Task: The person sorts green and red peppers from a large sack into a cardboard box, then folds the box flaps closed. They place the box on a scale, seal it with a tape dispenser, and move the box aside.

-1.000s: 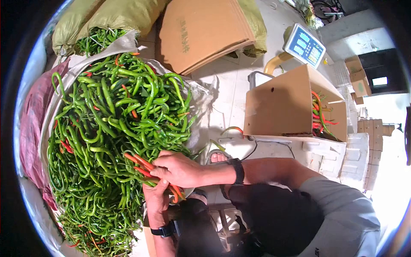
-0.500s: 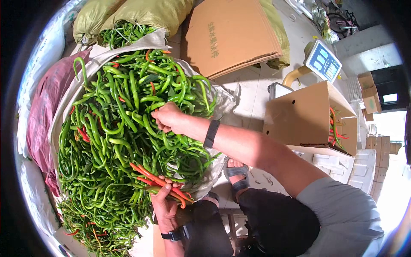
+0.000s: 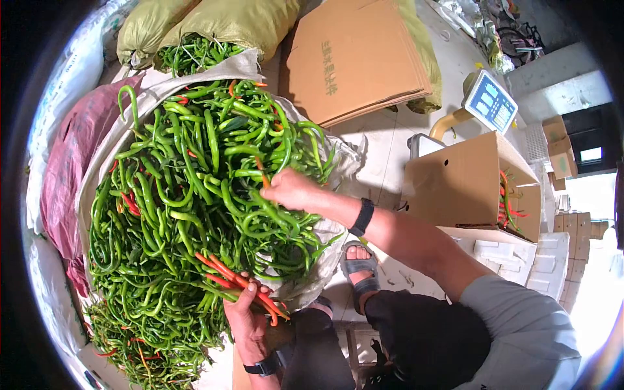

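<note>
A large heap of green peppers point(image 3: 169, 260) with a few red ones among them lies on a pale sack cloth point(image 3: 240, 65). At the heap's lower right edge, my left hand point(image 3: 248, 318) is closed round a small bunch of red peppers point(image 3: 224, 272), some orange-red, with a green one alongside. My right hand point(image 3: 291, 189) is pinched over the heap's right side, with an orange pepper point(image 3: 262, 172) sticking up from its fingertips.
Flattened cardboard point(image 3: 357, 58) lies beyond the heap near full yellow-green sacks point(image 3: 234, 23). On the right stand an open carton point(image 3: 455, 182) with red peppers inside and a scale display point(image 3: 492, 103). A purple sack point(image 3: 84, 149) is at the left.
My right hand has moved right and slightly down, and an orange pepper now shows upright in its fingers. My left hand still holds its bunch, nearly in place.
</note>
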Demonstrator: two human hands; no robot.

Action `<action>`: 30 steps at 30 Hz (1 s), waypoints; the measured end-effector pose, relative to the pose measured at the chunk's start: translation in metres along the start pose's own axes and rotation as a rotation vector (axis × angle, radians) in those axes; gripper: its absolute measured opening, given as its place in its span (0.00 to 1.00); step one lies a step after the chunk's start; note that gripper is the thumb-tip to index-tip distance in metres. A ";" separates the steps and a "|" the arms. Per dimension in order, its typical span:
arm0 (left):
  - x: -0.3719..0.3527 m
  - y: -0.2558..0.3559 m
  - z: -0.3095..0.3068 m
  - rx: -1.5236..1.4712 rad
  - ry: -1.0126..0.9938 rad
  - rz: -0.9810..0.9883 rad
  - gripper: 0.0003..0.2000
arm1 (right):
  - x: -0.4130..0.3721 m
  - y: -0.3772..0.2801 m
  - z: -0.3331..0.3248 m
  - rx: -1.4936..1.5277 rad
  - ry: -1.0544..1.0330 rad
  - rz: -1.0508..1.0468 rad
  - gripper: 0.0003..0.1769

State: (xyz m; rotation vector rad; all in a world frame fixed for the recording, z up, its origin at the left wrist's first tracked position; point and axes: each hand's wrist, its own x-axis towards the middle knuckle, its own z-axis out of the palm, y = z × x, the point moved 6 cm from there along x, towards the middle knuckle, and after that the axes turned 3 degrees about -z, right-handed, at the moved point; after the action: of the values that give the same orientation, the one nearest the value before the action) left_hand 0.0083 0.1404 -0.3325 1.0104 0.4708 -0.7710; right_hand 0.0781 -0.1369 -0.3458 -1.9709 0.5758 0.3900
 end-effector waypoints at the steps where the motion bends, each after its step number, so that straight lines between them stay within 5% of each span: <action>1: 0.000 -0.001 0.000 0.015 0.010 -0.003 0.18 | -0.005 0.001 0.007 -0.049 -0.045 -0.015 0.23; 5: -0.002 0.001 0.002 0.095 0.009 -0.007 0.17 | -0.028 0.009 0.007 0.127 0.140 0.097 0.24; 9: 0.000 -0.001 0.002 0.173 0.044 0.064 0.19 | -0.089 0.006 0.055 0.001 -0.005 -0.162 0.19; 11: 0.007 -0.008 -0.004 0.163 0.007 0.101 0.21 | -0.119 -0.021 0.064 -0.286 0.177 -0.460 0.18; 15: 0.010 -0.012 -0.021 0.122 -0.112 0.172 0.30 | -0.138 -0.059 0.101 -0.507 -0.110 -0.736 0.12; 16: 0.009 -0.013 -0.027 0.180 -0.008 0.154 0.31 | -0.148 -0.062 0.113 -0.492 -0.175 -0.778 0.12; 17: 0.008 -0.010 -0.023 0.153 0.002 0.196 0.26 | -0.156 -0.065 0.118 -0.480 -0.239 -0.821 0.12; 18: 0.010 -0.009 -0.028 0.182 0.044 0.168 0.22 | -0.155 -0.063 0.113 -0.479 -0.232 -0.808 0.12; 20: 0.005 -0.004 -0.037 0.242 0.197 0.166 0.14 | -0.151 -0.053 0.102 0.016 -0.500 -0.671 0.12; 24: -0.021 0.005 -0.035 -0.221 -0.073 0.119 0.20 | -0.104 0.049 -0.020 0.050 0.401 -0.091 0.07; 25: -0.027 0.006 -0.041 -0.231 -0.100 0.145 0.21 | -0.097 0.075 -0.044 -0.163 0.627 -0.212 0.09; 28: -0.044 0.014 -0.046 -0.176 -0.413 0.165 0.23 | -0.054 0.147 -0.070 -0.203 0.674 -0.060 0.09; 30: -0.053 0.026 -0.029 -0.133 -0.463 0.213 0.22 | -0.005 0.193 -0.051 0.148 0.357 0.153 0.10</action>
State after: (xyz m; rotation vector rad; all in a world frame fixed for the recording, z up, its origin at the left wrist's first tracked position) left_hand -0.0067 0.1926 -0.2955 0.7141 0.0126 -0.7426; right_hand -0.0311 -0.2552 -0.4634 -1.8691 0.9586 0.0824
